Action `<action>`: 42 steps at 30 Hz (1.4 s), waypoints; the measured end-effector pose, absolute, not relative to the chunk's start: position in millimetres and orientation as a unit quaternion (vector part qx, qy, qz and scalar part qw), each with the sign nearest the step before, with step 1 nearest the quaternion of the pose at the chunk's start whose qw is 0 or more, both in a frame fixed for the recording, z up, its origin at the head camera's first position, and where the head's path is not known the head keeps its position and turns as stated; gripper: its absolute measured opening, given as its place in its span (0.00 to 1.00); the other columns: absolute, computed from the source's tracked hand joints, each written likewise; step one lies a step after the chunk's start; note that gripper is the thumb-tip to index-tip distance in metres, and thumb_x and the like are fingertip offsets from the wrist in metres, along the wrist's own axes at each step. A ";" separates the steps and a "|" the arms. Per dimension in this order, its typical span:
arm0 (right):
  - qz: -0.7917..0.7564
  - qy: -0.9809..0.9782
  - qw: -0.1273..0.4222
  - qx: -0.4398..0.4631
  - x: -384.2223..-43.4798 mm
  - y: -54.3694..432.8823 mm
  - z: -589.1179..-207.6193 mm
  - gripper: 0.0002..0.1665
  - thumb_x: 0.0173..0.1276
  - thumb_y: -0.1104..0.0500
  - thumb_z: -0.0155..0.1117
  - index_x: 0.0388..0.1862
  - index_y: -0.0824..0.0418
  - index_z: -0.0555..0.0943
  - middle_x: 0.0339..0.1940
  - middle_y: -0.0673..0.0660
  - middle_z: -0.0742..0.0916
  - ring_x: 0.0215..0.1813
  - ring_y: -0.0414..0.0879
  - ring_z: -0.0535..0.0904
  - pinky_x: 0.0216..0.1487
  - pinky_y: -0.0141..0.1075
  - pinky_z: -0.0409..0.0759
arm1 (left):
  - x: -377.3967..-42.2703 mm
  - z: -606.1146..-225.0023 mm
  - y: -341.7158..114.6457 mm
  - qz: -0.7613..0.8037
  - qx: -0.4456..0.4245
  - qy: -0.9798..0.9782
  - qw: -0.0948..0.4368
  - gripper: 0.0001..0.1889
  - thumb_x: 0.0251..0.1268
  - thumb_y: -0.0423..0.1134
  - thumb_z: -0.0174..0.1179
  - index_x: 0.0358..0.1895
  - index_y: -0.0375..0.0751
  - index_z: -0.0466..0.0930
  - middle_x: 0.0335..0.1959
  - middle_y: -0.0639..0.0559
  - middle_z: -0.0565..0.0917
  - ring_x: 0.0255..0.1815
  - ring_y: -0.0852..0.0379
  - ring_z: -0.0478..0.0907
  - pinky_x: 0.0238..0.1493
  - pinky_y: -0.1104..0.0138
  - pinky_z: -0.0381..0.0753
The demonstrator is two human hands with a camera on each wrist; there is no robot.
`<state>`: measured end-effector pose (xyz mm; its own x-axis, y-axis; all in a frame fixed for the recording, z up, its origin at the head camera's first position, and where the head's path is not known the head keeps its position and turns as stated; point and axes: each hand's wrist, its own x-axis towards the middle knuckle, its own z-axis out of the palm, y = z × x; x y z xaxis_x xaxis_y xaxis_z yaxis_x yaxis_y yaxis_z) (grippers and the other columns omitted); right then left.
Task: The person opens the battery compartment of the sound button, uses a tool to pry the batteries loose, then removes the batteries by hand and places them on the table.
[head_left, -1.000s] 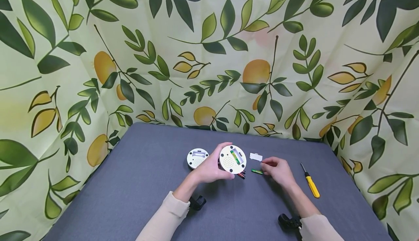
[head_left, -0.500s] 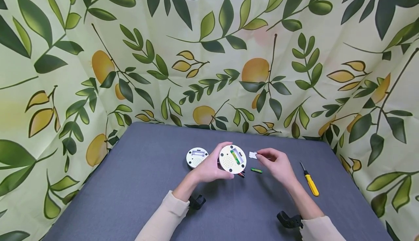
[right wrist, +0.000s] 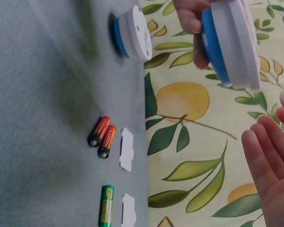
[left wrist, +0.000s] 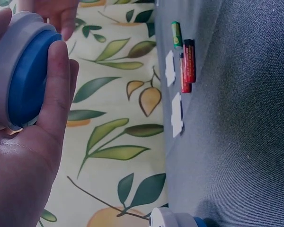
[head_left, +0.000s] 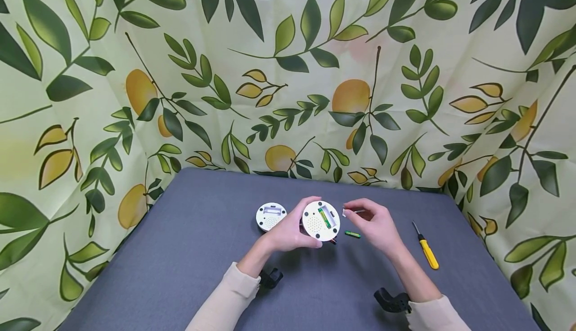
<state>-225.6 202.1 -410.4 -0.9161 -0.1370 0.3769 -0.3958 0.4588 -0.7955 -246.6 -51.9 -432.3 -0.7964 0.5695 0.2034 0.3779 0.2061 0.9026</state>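
Observation:
My left hand [head_left: 292, 226] grips a round white-and-blue device [head_left: 315, 226] by its rim, its white underside turned toward the head camera. One green battery [head_left: 324, 218] lies in its battery compartment beside a bare slot. My right hand [head_left: 378, 226] hovers to the right of the device, thumb and fingertips near each other. In the right wrist view its fingers [right wrist: 270, 156] look fairly straight, with nothing visible between them. A white battery cover [right wrist: 128, 210] lies on the table, partly behind that hand in the head view. A loose green battery [head_left: 353, 234] lies below the fingertips.
A second round device [head_left: 271, 216] sits underside up to the left. Two red batteries [left wrist: 189, 61] and another white cover [left wrist: 176, 115] lie on the grey table [head_left: 216, 206]. A yellow-handled screwdriver [head_left: 427, 251] is at the right. Patterned cloth [head_left: 288, 71] hangs behind.
My right hand has shifted left and upward from beside the loose green battery, to in front of the white cover. The held device has moved slightly right and down within the last half second.

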 end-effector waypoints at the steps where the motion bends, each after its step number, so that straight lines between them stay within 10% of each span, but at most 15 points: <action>1: 0.493 -0.845 0.132 0.161 -225.3 200.7 -409.4 0.12 0.70 0.58 0.70 0.50 0.61 0.86 0.47 0.54 0.88 0.45 0.45 0.83 0.46 0.33 0.81 | -246.4 -432.3 -51.9 0.550 0.309 0.771 0.088 0.54 0.48 0.38 0.78 0.79 0.53 0.55 0.64 0.55 0.72 0.58 0.57 0.73 0.64 0.57 0.66; 12: 0.509 -0.820 0.139 0.222 -216.2 181.0 -389.9 0.12 0.66 0.71 0.69 0.48 0.68 0.84 0.47 0.66 0.86 0.46 0.42 0.82 0.47 0.36 0.81 | -244.3 -430.6 -51.3 0.572 0.322 0.749 0.095 0.53 0.48 0.35 0.78 0.78 0.51 0.56 0.61 0.52 0.74 0.55 0.57 0.75 0.60 0.64 0.70; 42: 0.513 -0.814 0.109 0.249 -232.2 170.1 -412.5 0.11 0.64 0.66 0.74 0.45 0.59 0.88 0.53 0.56 0.85 0.55 0.48 0.78 0.48 0.35 0.81 | -243.1 -430.6 -51.3 0.567 0.330 0.748 0.103 0.52 0.50 0.38 0.76 0.79 0.49 0.54 0.65 0.54 0.72 0.54 0.60 0.76 0.60 0.66 0.71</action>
